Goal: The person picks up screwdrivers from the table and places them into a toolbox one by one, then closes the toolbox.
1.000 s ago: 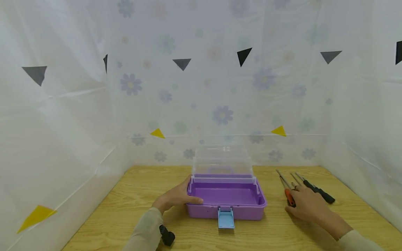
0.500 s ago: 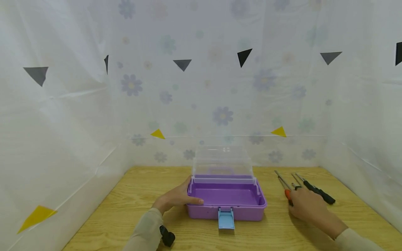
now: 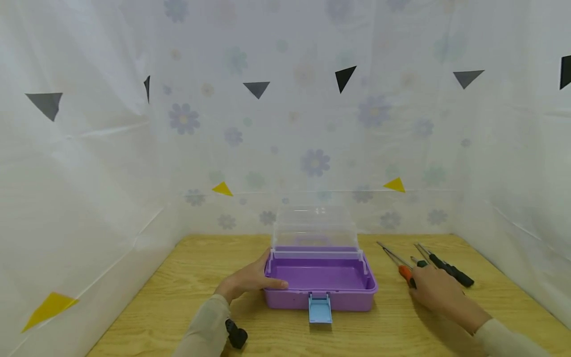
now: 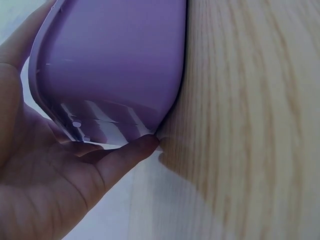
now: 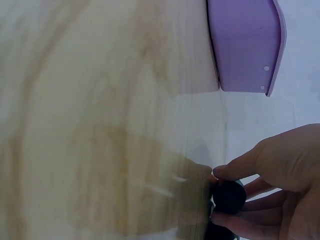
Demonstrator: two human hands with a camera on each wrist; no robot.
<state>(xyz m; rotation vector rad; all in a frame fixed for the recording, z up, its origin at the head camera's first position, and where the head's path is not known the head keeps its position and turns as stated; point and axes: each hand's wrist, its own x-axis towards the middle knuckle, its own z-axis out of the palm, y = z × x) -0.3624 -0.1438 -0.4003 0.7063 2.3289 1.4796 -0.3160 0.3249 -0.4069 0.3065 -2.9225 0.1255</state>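
Observation:
The purple toolbox (image 3: 318,300) stands with its clear lid (image 3: 314,225) raised and its light-blue latch (image 3: 320,308) folded down. My left hand (image 3: 250,277) holds its left end, thumb over the front rim; in the left wrist view, the fingers wrap the box wall (image 4: 115,55). My right hand (image 3: 439,295) is over the screwdrivers to the right. In the right wrist view, thumb and fingers close round a black screwdriver handle (image 5: 230,196). An orange-and-black screwdriver handle (image 3: 405,272) shows by the fingertips, its shaft pointing away to the left. The palm hides part of the tools.
Two black-handled screwdrivers (image 3: 452,270) lie right of my right hand. A dark-green handle (image 3: 421,264) shows just past the fingers. A black device (image 3: 236,334) is at my left wrist. White patterned sheeting (image 3: 312,124) encloses the wooden table (image 3: 196,258).
The orange-handled screwdriver's shaft has swung left, and its handle has shifted slightly left. My right hand has moved little; the fingers are drawn in closer. The left hand and toolbox stay put.

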